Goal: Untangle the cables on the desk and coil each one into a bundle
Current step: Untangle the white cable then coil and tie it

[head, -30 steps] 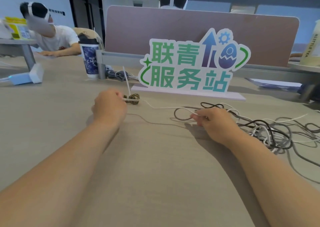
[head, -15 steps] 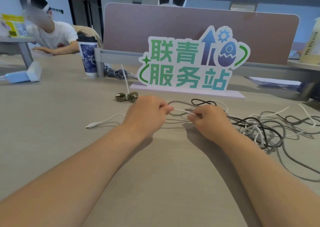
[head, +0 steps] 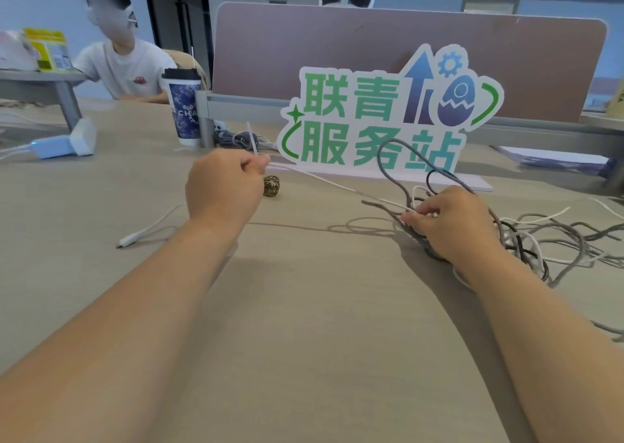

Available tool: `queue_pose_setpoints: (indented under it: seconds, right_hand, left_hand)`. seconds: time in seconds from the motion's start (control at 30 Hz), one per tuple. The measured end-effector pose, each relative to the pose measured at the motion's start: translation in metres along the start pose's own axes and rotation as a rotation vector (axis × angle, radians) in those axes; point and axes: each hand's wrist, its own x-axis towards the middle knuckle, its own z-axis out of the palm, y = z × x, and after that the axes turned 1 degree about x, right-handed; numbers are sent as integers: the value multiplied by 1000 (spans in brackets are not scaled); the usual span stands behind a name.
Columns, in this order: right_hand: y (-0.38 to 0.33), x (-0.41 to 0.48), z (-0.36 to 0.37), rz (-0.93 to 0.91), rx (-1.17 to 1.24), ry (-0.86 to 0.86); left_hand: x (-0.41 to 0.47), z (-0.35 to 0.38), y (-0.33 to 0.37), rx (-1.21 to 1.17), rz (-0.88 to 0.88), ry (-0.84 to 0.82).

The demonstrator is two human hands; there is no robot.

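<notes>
Left hand (head: 223, 186) is up off the pale wood-grain counter (head: 304, 324), fingers curled, pinching the thin white cable (head: 324, 180). The line runs taut across to the right hand (head: 452, 223), which pinches it at the edge of the tangled heap of grey, black and white cables (head: 553, 236) on the counter's right side. A small coiled gold-and-black braided bundle (head: 271, 186) sits just beside the left hand.

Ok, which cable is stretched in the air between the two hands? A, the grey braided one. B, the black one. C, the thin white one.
C: the white cable runs in a straight line from the pinching left hand to the right hand, which holds it at the edge of the tangle of cables.
</notes>
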Motion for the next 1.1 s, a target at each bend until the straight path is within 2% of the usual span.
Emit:
queue_pose_setpoints:
  seconds: [0.1,0.23,0.3,0.47,0.6,0.7,0.87,1.1]
  right_hand:
    - [1,-2,0,23,-47,-37]
    - [-11,-5,1,-33,-91,-81]
    - [-17,-6,1,-49,-109,-126]
    - [-29,-12,6,-86,-103,-193]
    - [-31,-15,7,-129,-79,-155]
    - [-30,-16,6,-133,-93,-121]
    - [-29,-14,7,-91,-110,-56]
    - [-12,-5,-6,104,-103,26]
  left_hand:
    - [2,0,-8,64,-47,-91]
    - [1,4,-4,196,-80,-236]
    - [-7,6,8,213,4,-295]
    - [-43,19,44,-13,312,-502]
    - [-44,35,41,-28,406,-598]
    - [-39,33,37,-80,421,-532]
    - [-28,24,37,-159,533,-314]
    - [-7,9,18,-105,396,-60]
